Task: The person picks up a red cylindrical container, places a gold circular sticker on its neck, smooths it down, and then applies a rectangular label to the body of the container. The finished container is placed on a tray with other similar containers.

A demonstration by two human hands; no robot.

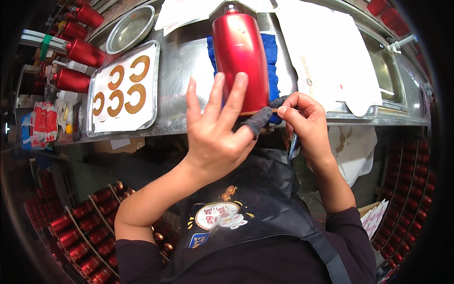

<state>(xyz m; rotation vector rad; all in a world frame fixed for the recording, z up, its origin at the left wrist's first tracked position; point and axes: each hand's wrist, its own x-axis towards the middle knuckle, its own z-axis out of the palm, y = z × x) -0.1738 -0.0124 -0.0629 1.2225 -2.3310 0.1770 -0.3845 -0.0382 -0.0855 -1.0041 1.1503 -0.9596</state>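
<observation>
A glossy red bottle [240, 57] lies on a folded blue cloth [270, 49], its neck pointing away from me and its base toward me. My left hand [215, 120] rests on its near left side with fingers spread. A grey cover sits on the left thumb, which presses by the base edge. At the base's right, my right hand [305, 120] pinches the end of a thin gold-brown strip [275, 110] that runs along the base edge. A slim blue tool [293, 144] shows below the right palm; how it is held is hidden.
To the left, a metal tray [156, 90] holds several gold C-shaped pieces [136, 98] on white paper. Behind it sits a metal bowl [130, 31]. White sheets [326, 57] cover the right side beside a sink [392, 71]. Red bottles [85, 53] hang at left; racks of more [87, 232] stand below.
</observation>
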